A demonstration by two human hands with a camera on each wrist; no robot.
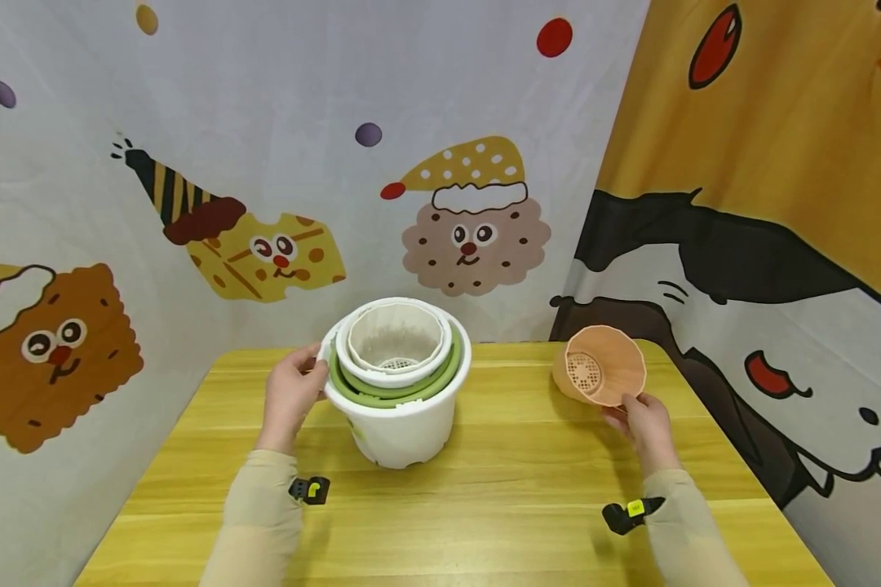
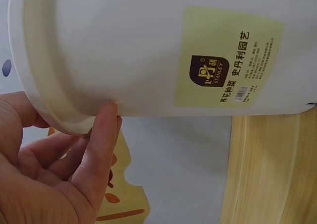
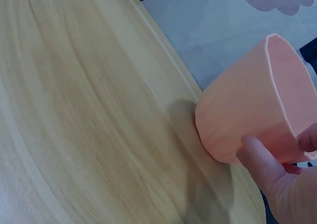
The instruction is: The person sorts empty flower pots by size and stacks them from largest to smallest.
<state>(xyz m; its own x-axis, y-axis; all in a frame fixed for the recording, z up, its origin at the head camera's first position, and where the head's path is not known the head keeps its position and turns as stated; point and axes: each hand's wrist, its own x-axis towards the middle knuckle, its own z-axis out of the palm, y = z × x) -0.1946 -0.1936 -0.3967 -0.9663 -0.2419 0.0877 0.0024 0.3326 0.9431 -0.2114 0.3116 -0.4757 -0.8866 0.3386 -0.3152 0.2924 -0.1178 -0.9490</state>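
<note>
A large white flower pot point(image 1: 404, 436) stands on the table, left of centre. Nested inside it are a green pot point(image 1: 382, 399), a smaller white pot point(image 1: 392, 378) and a cream pot point(image 1: 396, 333) with a slotted bottom. My left hand point(image 1: 291, 397) grips the big pot's rim at its left side, thumb above and fingers below. A pale label point(image 2: 230, 60) shows on that pot's wall in the left wrist view. Over the table's back right, my right hand point(image 1: 648, 424) pinches the rim of a peach pot point(image 1: 622, 365), tilted with its mouth toward me. Whether its base touches the table I cannot tell.
The wooden table point(image 1: 499, 497) ends at a back edge just behind both pots. Behind it hangs a printed cloth point(image 1: 286, 98) with cartoon figures, and another cloth point(image 1: 763, 155) at the right. A black wrist device point(image 1: 310, 490) is strapped to each sleeve.
</note>
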